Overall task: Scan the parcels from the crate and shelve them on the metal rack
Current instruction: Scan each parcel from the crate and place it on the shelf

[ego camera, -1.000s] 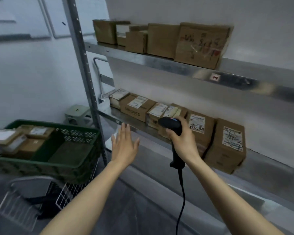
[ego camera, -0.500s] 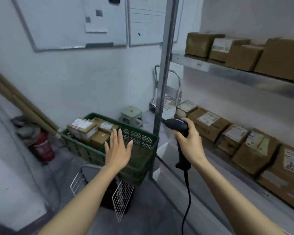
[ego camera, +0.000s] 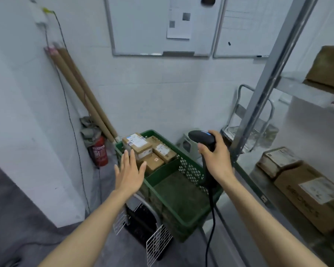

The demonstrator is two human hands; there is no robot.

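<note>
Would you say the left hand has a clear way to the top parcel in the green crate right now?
Probably yes. The left hand is open and empty, close to the crate, and the top parcel lies uncovered at its far end; nothing shows between them.

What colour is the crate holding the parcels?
Dark green crate, clearest in the head view.
</note>
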